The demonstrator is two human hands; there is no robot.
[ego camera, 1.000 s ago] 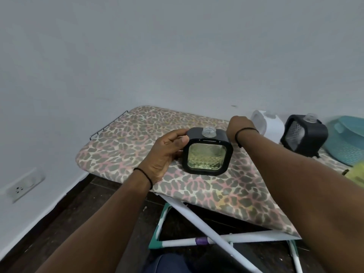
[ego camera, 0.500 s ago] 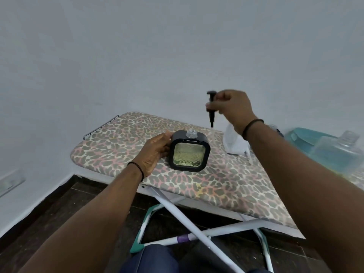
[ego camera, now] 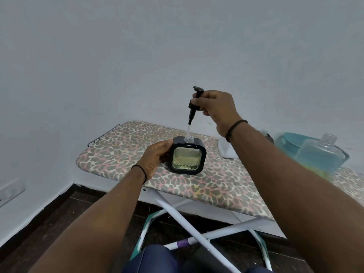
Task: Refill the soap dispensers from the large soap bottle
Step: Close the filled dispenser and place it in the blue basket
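While our left hand (ego camera: pixel 155 159) curls around the black soap dispenser (ego camera: pixel 187 155) at the ironing board's (ego camera: pixel 216 186) centre, our right hand (ego camera: pixel 217 107) pinches the pump (ego camera: pixel 194 105) at twelve o'clock, tube entering its neck.

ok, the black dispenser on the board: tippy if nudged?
Probably stable: the dispenser is squat and flat-based, and liquid fills its lower half. The padded board may let it rock a little. The left hand steadies it, hinting it shifts easily.
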